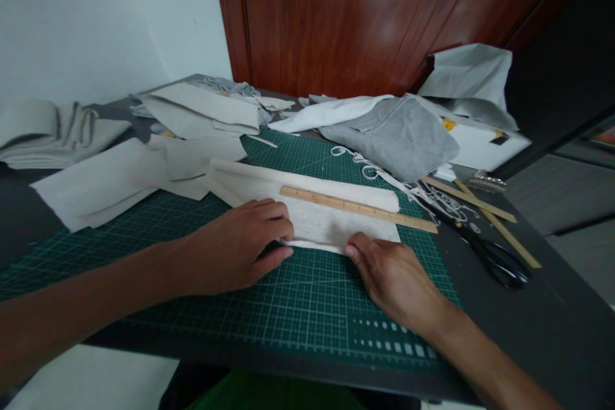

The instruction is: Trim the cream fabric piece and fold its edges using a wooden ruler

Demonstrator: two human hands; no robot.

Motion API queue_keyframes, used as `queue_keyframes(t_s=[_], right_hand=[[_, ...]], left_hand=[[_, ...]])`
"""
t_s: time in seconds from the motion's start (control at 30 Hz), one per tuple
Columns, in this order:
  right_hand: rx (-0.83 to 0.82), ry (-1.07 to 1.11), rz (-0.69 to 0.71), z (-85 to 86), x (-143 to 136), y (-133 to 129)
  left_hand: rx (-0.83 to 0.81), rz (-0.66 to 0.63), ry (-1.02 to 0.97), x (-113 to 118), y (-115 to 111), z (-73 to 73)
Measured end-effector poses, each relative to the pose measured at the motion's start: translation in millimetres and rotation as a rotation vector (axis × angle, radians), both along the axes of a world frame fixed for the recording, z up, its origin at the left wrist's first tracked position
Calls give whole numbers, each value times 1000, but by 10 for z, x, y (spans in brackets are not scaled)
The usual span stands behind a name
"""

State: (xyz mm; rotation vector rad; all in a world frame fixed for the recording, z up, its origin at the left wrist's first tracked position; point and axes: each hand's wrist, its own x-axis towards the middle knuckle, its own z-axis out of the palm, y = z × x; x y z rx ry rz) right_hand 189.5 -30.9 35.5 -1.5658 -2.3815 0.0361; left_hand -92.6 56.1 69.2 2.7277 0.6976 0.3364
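A long piece of white fabric lies on a green cutting mat, its far and near edges turned over. A wooden ruler rests on top, its right end reaching past the fabric. My left hand pinches the near edge around its middle, with the thumb below and the fingers curled above. Farther right along the same edge, my right hand is closed on the fabric between thumb and fingers. The part of the fabric under my left fingers is hidden.
Black scissors and crossed wooden strips lie at the right, beside tangled white cord. Grey cloth is heaped at the back. Cut fabric pieces and folded cloth lie at the left.
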Motion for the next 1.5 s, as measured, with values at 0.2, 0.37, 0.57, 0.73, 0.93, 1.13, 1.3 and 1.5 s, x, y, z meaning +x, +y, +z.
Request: queue_keyframes(t_s=[0.2, 0.37, 0.57, 0.73, 0.93, 1.13, 1.3, 1.5], right_hand=[[-106, 3, -107, 91, -52, 90], [-121, 46, -80, 122, -17, 127], [-105, 56, -107, 97, -13, 138], [-140, 66, -125, 99, -20, 139], [-179, 124, -127, 108, 7, 130], [-270, 285, -168, 144, 51, 81], [-288, 306, -158, 158, 110, -3], [-205, 130, -126, 209, 79, 75]], left_hand=[[47, -10, 58, 6, -10, 36], [-16, -32, 68, -4, 56, 68], [-267, 7, 64, 75, 375, 62], [-414, -25, 72, 177, 538, 23], [-204, -110, -47, 229, 508, -86], [-30, -204, -201, 195, 497, -276], [-49, -223, -209, 184, 511, -286], [-119, -226, -82, 221, 519, -151]])
